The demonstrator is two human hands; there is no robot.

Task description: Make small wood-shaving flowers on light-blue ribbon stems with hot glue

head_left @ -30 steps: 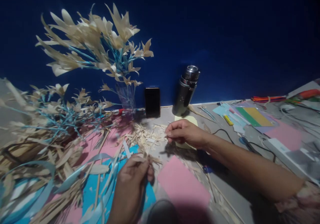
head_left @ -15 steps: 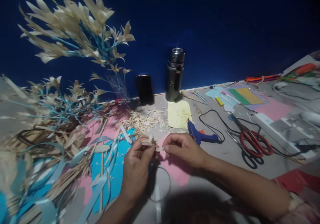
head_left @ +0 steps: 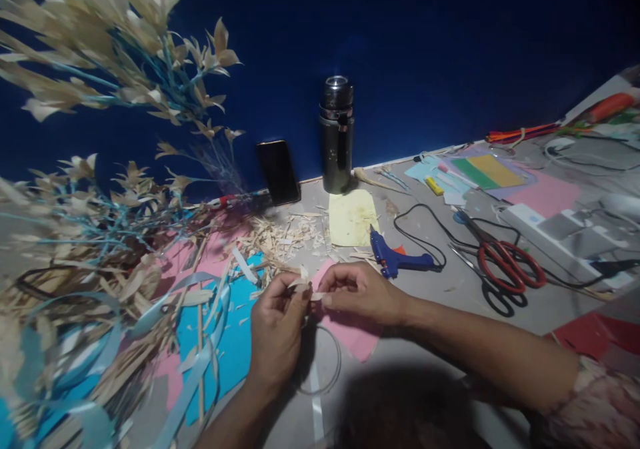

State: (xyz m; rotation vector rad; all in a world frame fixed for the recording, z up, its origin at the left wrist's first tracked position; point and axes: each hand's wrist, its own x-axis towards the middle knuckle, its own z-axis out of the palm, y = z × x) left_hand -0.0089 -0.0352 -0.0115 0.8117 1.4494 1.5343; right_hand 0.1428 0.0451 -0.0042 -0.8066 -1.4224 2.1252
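Observation:
My left hand (head_left: pixel 278 325) is closed, pinching a small flower of pale dried petals (head_left: pixel 302 281) between thumb and fingers. Close beside it, my right hand (head_left: pixel 363 294) pinches a narrow cream petal (head_left: pixel 317 296) at the flower's right side; whether that piece is attached cannot be made out. Below the hands lie a pink paper sheet (head_left: pixel 357 337) and a thin wire ring (head_left: pixel 339 362). Just beyond my right hand, a blue glue gun (head_left: pixel 400 259) rests with its nozzle over a stained yellow paper (head_left: pixel 353 219).
Tall dried-petal flowers on blue stems (head_left: pixel 175 79) rise at left, above blue ribbon (head_left: pixel 200 375) and loose husks. A dark phone (head_left: pixel 278 172) and a steel flask (head_left: pixel 337 142) stand against the wall. Red-handled scissors (head_left: pixel 515 265) and a white power strip (head_left: pixel 555 245) lie at right.
The whole view has shifted, so background things sit further left and slightly higher. My hands stay together at the flower, the right one still pinching the petal at its side.

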